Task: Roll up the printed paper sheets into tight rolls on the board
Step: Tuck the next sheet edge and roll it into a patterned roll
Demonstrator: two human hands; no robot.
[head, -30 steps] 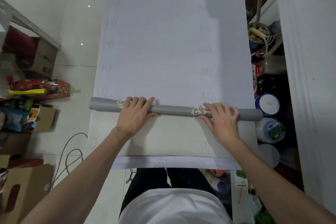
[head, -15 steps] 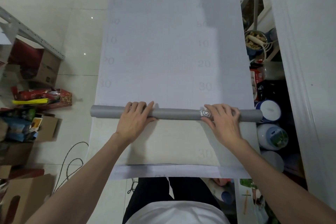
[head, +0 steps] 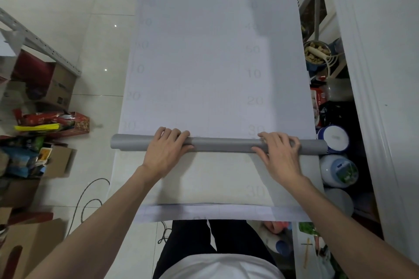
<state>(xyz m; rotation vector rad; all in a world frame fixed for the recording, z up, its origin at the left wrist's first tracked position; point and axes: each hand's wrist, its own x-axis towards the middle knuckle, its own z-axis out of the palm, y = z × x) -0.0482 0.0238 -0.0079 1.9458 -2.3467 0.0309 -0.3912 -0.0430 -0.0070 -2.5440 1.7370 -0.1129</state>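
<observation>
A long pale sheet [head: 204, 63] printed with faint numbers lies flat on the board [head: 215, 183], running away from me. Its near end is wound into a grey roll [head: 222, 144] that lies crosswise. My left hand [head: 164, 152] rests on the roll left of centre, fingers curled over its top. My right hand [head: 281, 154] presses on the roll near its right end, fingers over the top and thumb on the near side. The bare cream board shows between the roll and me.
Cardboard boxes [head: 56, 88] and snack packets [head: 52, 120] stand on the tiled floor to the left, with a cable [head: 90, 197] near the board. Jars [head: 337, 170], a pot [head: 317, 54] and shelving crowd the right side beside a white wall.
Both hands have pushed the roll away from me along the sheet; the gold pattern on it has turned out of sight, and more bare board shows behind the roll.
</observation>
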